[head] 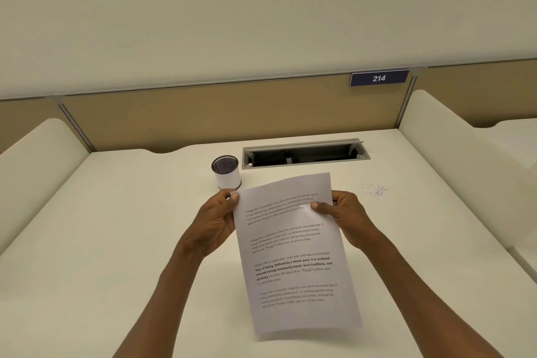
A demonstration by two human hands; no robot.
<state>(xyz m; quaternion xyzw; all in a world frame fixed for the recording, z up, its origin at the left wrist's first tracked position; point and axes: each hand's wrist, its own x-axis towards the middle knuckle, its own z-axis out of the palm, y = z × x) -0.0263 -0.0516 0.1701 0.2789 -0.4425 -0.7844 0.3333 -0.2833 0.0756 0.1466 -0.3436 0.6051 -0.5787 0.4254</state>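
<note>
A white sheet of paper [293, 259] with several printed paragraphs is held up above the desk, tilted slightly to the right. My left hand [216, 222] pinches its upper left edge, thumb on the front. On the upper right edge my right hand [344, 215] pinches the sheet, with the thumb lying over the first paragraph. The fingers behind the paper are hidden.
A black mesh pen cup [226, 172] with a white band stands just beyond the left hand. Behind it is an open cable tray [305, 153] in the white desk [116, 241]. Small purple scraps [376, 190] lie to the right. White side dividers flank the desk; a sign reads 214 [379, 78].
</note>
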